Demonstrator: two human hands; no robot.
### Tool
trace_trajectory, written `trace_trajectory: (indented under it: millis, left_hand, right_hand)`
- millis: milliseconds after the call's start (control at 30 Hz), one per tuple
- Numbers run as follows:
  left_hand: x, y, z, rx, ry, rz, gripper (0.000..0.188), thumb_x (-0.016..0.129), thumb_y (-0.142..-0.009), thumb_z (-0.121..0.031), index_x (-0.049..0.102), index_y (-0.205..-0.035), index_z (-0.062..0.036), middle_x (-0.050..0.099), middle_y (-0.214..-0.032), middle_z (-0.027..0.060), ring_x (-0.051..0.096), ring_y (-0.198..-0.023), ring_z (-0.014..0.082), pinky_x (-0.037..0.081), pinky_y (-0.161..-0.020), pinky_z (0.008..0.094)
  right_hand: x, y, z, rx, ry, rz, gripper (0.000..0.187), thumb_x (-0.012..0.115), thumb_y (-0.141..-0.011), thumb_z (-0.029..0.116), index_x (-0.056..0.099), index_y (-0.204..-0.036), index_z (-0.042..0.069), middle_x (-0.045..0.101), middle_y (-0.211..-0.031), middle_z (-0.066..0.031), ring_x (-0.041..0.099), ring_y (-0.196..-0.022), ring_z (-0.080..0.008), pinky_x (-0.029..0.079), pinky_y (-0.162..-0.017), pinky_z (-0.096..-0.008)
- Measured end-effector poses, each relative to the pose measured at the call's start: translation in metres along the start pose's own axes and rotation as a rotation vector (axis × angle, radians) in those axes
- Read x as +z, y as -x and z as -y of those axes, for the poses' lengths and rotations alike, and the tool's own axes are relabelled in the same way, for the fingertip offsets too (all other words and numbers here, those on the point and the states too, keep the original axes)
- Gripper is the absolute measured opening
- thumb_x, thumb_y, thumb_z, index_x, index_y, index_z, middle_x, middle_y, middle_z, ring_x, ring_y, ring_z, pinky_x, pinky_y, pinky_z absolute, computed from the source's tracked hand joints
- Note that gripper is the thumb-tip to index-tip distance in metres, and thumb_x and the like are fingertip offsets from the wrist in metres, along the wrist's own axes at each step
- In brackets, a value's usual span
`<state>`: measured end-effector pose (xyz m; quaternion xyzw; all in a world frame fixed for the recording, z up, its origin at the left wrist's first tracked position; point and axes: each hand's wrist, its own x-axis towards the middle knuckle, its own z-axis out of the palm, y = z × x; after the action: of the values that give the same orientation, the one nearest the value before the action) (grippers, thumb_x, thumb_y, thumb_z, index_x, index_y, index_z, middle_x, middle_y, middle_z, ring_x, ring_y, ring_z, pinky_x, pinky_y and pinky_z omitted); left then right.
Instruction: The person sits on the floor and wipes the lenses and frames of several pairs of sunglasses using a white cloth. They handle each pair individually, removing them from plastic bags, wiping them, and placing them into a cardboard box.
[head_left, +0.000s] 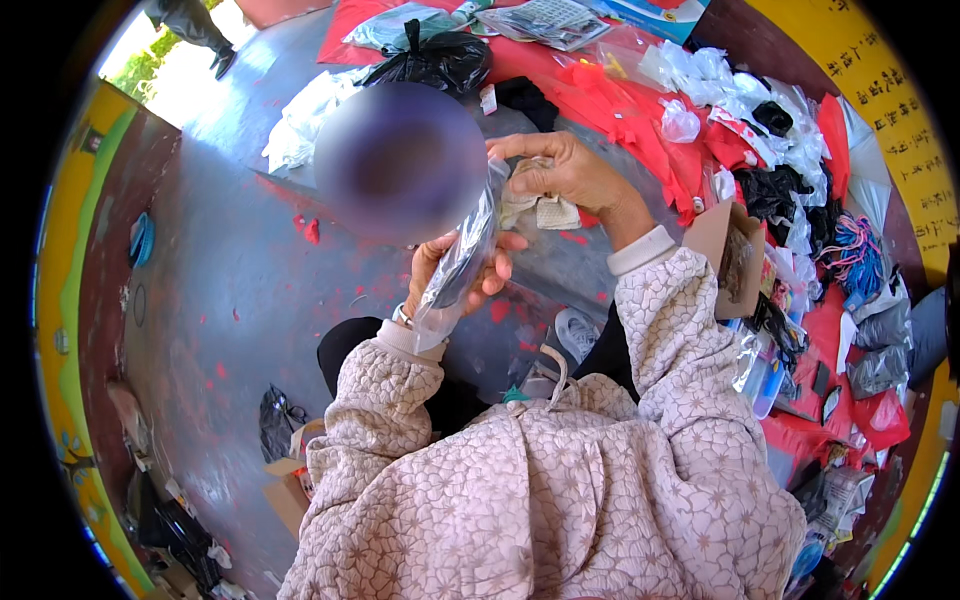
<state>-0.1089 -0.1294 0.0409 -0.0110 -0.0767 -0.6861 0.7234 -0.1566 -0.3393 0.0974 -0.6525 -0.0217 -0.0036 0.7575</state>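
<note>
A long clear plastic bag (462, 256) with something dark inside slants up between my hands. My left hand (480, 283) is wrapped round its lower half, with the fingers showing on both sides. At the upper end, the thumb and forefinger of my right hand (575, 180) are closed on the bag's edge. Just below that hand's fingers is a crumpled beige cloth (556, 213); whether the hand holds it too I cannot tell. The dark content's kind is unclear through the plastic. A round blurred patch hides what lies just past the bag on the left.
Red sheeting (640, 130) with heaped plastic bags runs along the far and right sides. A black tied bag (430, 60) lies beyond the blur. An open cardboard box (722, 250) stands by my right forearm. Someone's leg (195, 25) shows at the far left.
</note>
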Motion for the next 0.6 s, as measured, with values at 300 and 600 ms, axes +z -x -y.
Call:
trace_trajectory:
  millis: [300,600]
  left_hand:
    - [0.001,-0.004,0.006,0.197,-0.920,-0.492,0.051,0.047,-0.092,-0.033,0.040,-0.128,0.0033,0.055,-0.115,0.0223,0.058,-0.101,0.0316,0.048,-0.089,0.0401]
    - [0.006,0.007,-0.005,0.303,-0.345,-0.323,0.063,0.063,-0.082,-0.037,0.041,-0.128,0.0004,0.050,-0.125,0.0147,0.053,-0.109,0.0285,0.047,-0.087,0.0479]
  right_hand:
    - [-0.019,-0.005,-0.017,0.228,0.166,-0.270,0.010,0.063,-0.078,0.009,0.064,-0.071,0.002,0.060,-0.065,-0.0018,0.054,-0.055,-0.0076,0.042,-0.051,-0.0227]
    - [-0.024,0.005,-0.003,0.269,0.324,-0.402,0.011,0.058,-0.071,0.010,0.061,-0.065,0.001,0.055,-0.057,-0.0021,0.048,-0.048,-0.0088,0.036,-0.045,-0.0245]
